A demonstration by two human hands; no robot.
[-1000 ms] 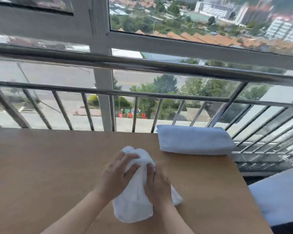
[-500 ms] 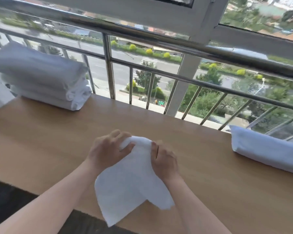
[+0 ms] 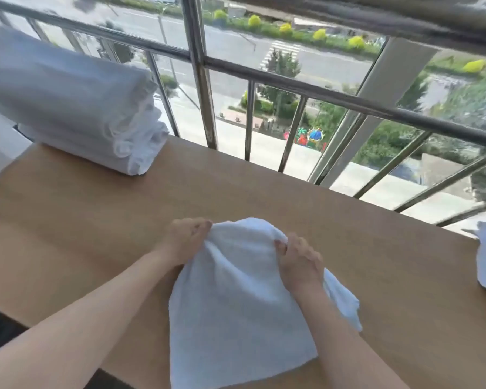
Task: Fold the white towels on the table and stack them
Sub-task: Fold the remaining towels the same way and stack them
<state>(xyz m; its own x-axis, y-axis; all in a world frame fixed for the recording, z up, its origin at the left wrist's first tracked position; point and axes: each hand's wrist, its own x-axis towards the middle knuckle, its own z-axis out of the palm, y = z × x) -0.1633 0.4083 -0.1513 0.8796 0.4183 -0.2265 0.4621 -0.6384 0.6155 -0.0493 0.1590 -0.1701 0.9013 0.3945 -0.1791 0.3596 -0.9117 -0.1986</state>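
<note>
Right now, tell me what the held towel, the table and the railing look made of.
Towel: soft white cloth, likely cotton terry; it bunches and drapes in folds, matte and faintly nubby.
Table: light brown wood or wood-look laminate, smooth, matte; faint grain leaves it open.
Railing: metal, probably steel; grey bars with a dull sheen.

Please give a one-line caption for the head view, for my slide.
Left hand and right hand grip a white towel on the wooden table; folded towel stack far left.
</note>
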